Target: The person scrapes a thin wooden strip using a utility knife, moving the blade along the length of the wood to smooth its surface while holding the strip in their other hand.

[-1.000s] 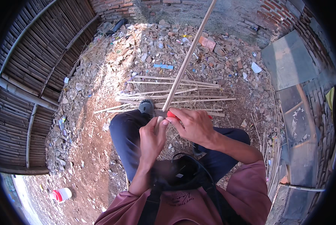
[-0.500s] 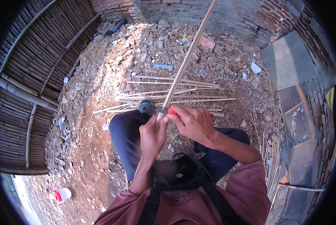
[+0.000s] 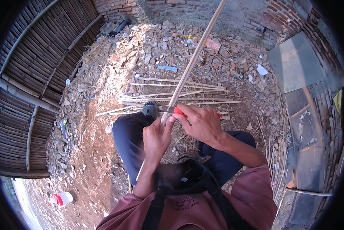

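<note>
My left hand (image 3: pixel 156 138) is closed around a long, pale strip of split bamboo (image 3: pixel 191 63). The strip slants up and away to the right, and its near end shows beside my left forearm. In my right hand (image 3: pixel 203 126) is a knife with a red handle (image 3: pixel 179 111), gripped just right of the strip. Its dark blade (image 3: pixel 167 109) lies across the strip, a little beyond my left thumb. My palm and fingers hide most of the handle; its red butt shows past the far side of the hand.
Several cut bamboo strips (image 3: pixel 214 102) lie crosswise on the ground beyond my shoe (image 3: pixel 150 109). Rubble (image 3: pixel 156 50) covers the ground up to the brick wall (image 3: pixel 233 23). A bamboo-slat panel (image 3: pixel 37 73) stands at left, a red-and-white container (image 3: pixel 62 199) near it, and grey boards (image 3: pixel 296 63) at right.
The knife and my right hand have shifted slightly right and away along the strip. The far part of the strip has swung slightly right. My left hand stays nearly in place.
</note>
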`<state>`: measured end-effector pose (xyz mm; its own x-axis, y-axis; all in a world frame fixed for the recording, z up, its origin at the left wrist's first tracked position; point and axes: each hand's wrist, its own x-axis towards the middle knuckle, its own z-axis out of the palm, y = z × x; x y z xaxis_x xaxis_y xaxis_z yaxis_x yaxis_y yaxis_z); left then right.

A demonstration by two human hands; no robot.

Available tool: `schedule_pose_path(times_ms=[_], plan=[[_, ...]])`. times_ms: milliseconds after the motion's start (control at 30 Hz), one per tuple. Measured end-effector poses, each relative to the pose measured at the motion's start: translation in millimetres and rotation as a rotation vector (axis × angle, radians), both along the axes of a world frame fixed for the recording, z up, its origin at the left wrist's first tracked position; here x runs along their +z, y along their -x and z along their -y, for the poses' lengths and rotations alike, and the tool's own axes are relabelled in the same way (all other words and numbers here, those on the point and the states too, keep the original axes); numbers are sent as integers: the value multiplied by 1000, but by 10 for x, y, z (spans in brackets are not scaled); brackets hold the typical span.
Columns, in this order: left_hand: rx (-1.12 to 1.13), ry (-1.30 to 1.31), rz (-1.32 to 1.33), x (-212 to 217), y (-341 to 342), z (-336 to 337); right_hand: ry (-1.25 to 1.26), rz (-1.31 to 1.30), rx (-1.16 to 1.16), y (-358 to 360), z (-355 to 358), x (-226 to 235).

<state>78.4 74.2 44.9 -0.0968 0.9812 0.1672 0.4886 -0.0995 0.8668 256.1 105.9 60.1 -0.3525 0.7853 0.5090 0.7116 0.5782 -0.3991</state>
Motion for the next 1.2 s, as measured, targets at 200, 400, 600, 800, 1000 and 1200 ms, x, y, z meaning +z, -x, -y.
schedule_pose_path(times_ms=[200, 400, 600, 800, 1000, 1200], plan=[[8, 47, -37, -12, 40, -3, 6, 25, 7, -25, -17, 47], [14, 80, -120, 18, 38, 91, -38, -42, -202, -234, -252, 210], [-63, 75, -71, -146, 70, 211, 141, -166, -269, -643, -513, 312], [-98, 96, 104, -98, 71, 131, 107, -270, -28, -478, -385, 90], [-155, 132, 338, -87, 176, 109, 157, -146, 248, -242, -213, -55], [-205, 105, 370, 3, 162, 133, 140, -159, 312, -117, -158, -146]])
